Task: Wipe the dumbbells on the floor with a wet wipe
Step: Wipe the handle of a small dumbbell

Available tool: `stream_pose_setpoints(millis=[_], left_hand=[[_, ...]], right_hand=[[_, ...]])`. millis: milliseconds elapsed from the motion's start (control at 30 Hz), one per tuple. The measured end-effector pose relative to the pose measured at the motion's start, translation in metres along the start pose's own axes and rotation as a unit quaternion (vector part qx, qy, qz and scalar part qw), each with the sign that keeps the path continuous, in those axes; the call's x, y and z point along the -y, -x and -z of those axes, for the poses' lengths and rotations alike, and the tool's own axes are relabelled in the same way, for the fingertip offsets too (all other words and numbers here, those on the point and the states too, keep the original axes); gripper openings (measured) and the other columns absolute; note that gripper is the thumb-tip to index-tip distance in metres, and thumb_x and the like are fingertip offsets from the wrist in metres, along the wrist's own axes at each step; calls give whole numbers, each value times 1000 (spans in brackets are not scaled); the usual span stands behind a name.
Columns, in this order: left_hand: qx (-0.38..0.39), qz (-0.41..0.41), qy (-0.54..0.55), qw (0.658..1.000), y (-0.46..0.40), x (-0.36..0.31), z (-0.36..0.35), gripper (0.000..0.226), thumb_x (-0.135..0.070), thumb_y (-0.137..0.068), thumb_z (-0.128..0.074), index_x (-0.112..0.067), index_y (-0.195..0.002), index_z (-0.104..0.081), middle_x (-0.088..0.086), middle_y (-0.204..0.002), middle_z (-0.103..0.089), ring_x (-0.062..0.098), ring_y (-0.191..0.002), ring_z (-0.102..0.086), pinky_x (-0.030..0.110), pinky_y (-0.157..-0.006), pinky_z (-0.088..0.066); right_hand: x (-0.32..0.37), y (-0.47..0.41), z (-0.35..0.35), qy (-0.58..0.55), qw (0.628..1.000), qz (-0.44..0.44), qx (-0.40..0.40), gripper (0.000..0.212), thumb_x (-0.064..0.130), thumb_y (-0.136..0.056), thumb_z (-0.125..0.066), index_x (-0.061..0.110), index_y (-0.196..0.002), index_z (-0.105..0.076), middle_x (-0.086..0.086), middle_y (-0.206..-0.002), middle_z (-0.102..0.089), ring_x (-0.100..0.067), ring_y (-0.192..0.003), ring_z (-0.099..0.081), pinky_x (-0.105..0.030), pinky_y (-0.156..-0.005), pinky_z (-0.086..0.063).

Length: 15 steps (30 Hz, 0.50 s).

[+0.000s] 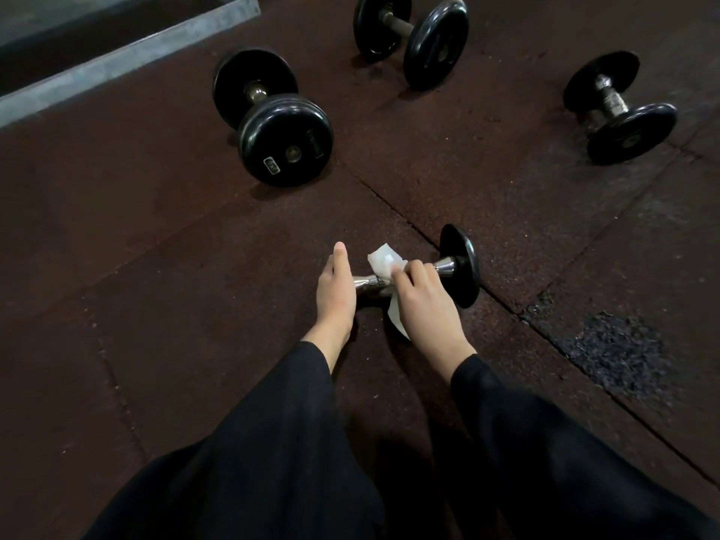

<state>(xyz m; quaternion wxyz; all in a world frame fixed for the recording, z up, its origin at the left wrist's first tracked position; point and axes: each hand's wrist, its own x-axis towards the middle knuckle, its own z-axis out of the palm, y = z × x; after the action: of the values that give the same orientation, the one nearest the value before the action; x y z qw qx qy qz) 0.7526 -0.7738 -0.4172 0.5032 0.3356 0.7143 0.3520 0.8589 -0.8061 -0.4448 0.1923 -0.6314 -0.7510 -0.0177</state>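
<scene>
A small dumbbell [459,265] with black plates and a chrome handle lies on the dark rubber floor just ahead of me. My right hand [422,302] grips a white wet wipe [383,263] wrapped around the middle of the handle. My left hand [336,290] covers the dumbbell's left end, thumb stretched forward, and hides that plate. Three larger black dumbbells rest farther off: one at the left [272,118], one at the top centre [411,37], one at the right [619,107].
A grey concrete ledge [128,52] runs along the top left. Seams cross the floor mats, and a worn, crumbled patch [619,352] lies to the right. My black sleeves fill the lower frame.
</scene>
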Motion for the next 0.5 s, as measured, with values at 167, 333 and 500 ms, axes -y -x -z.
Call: stream_pose_setpoints(millis=[167,333,500], left_hand=[[3,3,-5,1000,-2,1,1,56,-49,-97,-27,-15,-138,-43,5,-142,-46,21,-131,-41,29,-105,-29],[1,8,-2,1000,-4,2,0,59,-51,-96,-27,-12,-137,-44,7,-140,-48,22,-129,-43,31,-106,-30],[-13,8,-6,1000,-4,0,-1,58,-49,-97,-28,-11,-136,-45,7,-140,-48,23,-128,-44,30,-104,-31]], right_hand=[[-13,-2,3,38,999,-38,-8,23,-10,-68,-61,-8,-90,-66,-17,-75,-59,-30,-64,-58,-30,-54,-52],[-22,-2,14,91,992,-86,17,38,-14,-49,-80,-12,-85,-66,-18,-68,-59,-29,-59,-59,-26,-46,-49],[-11,-3,9,196,976,-57,75,37,10,-50,-82,-6,-81,-69,-11,-68,-62,-21,-61,-61,-24,-52,-49]])
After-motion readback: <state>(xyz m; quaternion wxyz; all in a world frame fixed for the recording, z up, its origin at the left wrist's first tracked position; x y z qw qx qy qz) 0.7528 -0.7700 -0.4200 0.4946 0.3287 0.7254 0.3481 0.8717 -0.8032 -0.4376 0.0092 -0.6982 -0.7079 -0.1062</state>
